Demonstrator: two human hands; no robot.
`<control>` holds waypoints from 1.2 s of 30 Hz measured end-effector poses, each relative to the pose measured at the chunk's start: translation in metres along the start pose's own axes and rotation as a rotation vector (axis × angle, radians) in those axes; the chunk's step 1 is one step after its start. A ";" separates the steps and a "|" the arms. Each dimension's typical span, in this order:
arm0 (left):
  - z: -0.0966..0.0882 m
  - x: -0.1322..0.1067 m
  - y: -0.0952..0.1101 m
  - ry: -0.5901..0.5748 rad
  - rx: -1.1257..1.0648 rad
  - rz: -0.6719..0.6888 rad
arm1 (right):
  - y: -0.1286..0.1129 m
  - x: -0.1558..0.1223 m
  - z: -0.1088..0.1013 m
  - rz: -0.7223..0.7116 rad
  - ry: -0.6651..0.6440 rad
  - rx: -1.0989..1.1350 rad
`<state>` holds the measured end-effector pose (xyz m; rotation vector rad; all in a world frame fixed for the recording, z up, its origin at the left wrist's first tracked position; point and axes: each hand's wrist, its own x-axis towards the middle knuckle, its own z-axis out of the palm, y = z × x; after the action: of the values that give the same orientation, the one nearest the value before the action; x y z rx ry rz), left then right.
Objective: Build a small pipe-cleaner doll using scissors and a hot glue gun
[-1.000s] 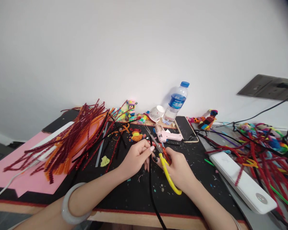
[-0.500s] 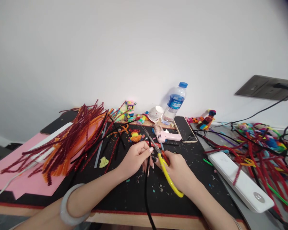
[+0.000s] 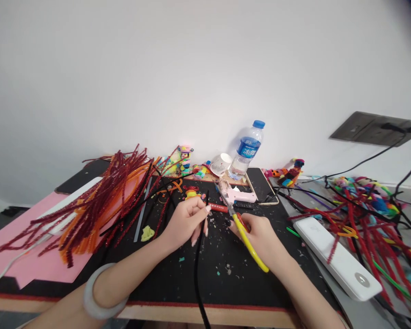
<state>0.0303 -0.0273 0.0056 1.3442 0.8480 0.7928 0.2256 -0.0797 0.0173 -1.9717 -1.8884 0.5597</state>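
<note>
Your left hand (image 3: 187,224) is pinching a fuzzy black pipe cleaner (image 3: 196,269) between thumb and fingers, seemingly to steady it; its slender tail is curving over the dark mat (image 3: 239,285). Your right hand's (image 3: 260,235) fingers are wrapping the scissors' (image 3: 249,246) smooth yellow handle, apparently for control, metal blades pointing away.

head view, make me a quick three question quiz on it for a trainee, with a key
1. Which hand holds the scissors?
2. True or false: in the picture, the white cup is to the left of the bottle.
3. What is the left hand pinching?
a) a glue gun
b) a black pipe cleaner
c) a power bank

Key:
1. The right hand.
2. True.
3. b
</note>
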 end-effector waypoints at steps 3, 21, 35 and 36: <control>-0.015 0.000 0.013 0.098 0.059 0.046 | 0.010 0.000 -0.017 0.029 0.050 -0.079; -0.091 0.001 0.006 0.270 1.008 -0.094 | 0.030 0.002 -0.048 -0.155 -0.173 -0.175; -0.086 0.001 0.009 0.464 1.097 -0.128 | 0.001 0.077 -0.008 -0.445 0.001 -0.238; -0.082 0.002 0.010 0.453 1.007 -0.089 | 0.000 0.078 -0.008 -0.449 0.003 -0.251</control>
<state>-0.0404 0.0142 0.0121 1.9970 1.8010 0.6100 0.2322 -0.0018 0.0205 -1.5925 -2.3950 0.1976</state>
